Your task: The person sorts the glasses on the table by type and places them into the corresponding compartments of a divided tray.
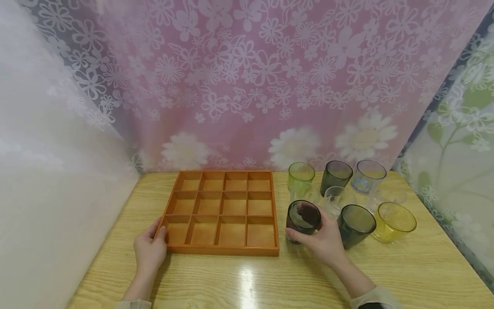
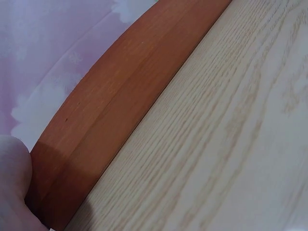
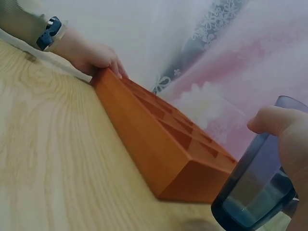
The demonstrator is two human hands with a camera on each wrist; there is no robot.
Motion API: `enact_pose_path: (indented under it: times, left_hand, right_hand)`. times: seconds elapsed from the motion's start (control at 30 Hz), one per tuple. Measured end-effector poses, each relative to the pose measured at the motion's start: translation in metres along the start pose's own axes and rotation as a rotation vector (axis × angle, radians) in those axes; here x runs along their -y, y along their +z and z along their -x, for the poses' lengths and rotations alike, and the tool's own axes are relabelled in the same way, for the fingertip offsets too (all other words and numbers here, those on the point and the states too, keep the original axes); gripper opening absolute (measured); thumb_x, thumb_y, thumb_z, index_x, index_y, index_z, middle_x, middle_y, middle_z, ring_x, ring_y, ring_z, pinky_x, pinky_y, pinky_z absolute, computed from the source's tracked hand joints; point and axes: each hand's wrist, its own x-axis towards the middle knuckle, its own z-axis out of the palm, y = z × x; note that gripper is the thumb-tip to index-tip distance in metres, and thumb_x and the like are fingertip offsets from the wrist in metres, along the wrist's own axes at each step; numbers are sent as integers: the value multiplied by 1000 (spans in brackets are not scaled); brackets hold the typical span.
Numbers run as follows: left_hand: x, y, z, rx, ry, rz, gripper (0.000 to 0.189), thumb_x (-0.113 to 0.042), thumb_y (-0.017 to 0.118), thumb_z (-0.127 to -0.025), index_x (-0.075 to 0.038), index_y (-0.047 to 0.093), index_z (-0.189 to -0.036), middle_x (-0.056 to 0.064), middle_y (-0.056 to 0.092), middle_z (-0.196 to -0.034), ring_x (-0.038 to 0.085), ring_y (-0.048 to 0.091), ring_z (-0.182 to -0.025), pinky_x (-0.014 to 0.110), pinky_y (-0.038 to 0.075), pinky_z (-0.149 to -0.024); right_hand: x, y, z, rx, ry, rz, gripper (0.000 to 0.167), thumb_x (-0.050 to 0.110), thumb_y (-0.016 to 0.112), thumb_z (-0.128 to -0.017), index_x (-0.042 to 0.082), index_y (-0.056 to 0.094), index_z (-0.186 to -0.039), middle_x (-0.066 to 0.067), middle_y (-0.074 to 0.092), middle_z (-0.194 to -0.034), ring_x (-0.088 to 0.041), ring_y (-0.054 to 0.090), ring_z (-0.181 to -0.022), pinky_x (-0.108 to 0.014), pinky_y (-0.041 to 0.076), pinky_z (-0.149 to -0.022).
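Observation:
My right hand [image 1: 326, 240] grips a dark grey glass [image 1: 300, 223], thumb on the near side and fingers round the far side. In the right wrist view that glass [image 3: 255, 192] leans, its base close over the table. An orange-brown wooden compartment tray [image 1: 224, 249] lies flat to the left of it, its compartments bare. My left hand [image 1: 151, 246] holds the tray's front left corner, thumb over the rim and fingers along the outer side. The left wrist view shows the tray's front wall [image 2: 110, 106] with part of that hand at the lower left.
Right of the held glass stand another dark glass [image 1: 356, 227] and a yellow glass [image 1: 394, 223]. Clear glasses [image 1: 339, 201] stand behind them. At the back are a green glass [image 1: 301, 176], a dark glass [image 1: 335, 178] and a bluish glass [image 1: 367, 178]. Flowered curtains [image 1: 247, 86] border the wooden table [image 1: 216, 283].

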Motion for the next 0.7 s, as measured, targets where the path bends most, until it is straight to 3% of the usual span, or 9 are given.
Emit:
enact_pose_path:
  times: [0.07,0.13,0.27,0.33,0.7]
  left_hand:
    - [0,0,0,-2,2,2,40,-3,60,-105,6,61,-144,23,61,-142,34,55,-135,12,42,-101]
    - [0,0,0,-9,8,1,39,-3,60,-105,6,62,-143,22,62,-141,34,55,-135,13,42,-102]
    - [0,2,1,-23,20,3,39,-1,60,-104,7,62,-142,24,61,-141,36,54,-136,43,44,-113]
    - [0,3,1,-30,22,7,39,0,60,-104,7,62,-142,24,61,-141,38,53,-136,52,43,-113]
    - [5,3,-1,-23,8,34,40,0,59,-104,6,61,-144,23,60,-143,36,51,-139,52,41,-115]
  right_hand:
    - [5,0,-2,-6,-3,6,69,9,97,-76,5,65,-137,-15,68,-126,-31,66,-114,-32,59,-91]
    - [9,0,-5,-12,-8,15,69,9,98,-76,4,65,-136,-14,68,-125,-30,66,-113,-30,59,-91]
    - [17,1,-12,-12,-21,26,69,9,98,-76,6,65,-136,-10,68,-125,-30,66,-114,-24,57,-91]
    - [20,1,-15,0,-32,28,68,11,98,-76,7,65,-136,-9,68,-125,-30,66,-114,-24,57,-91]
    - [38,16,-38,61,-121,-30,65,9,97,-77,7,66,-135,-8,70,-125,-33,66,-116,-31,59,-93]
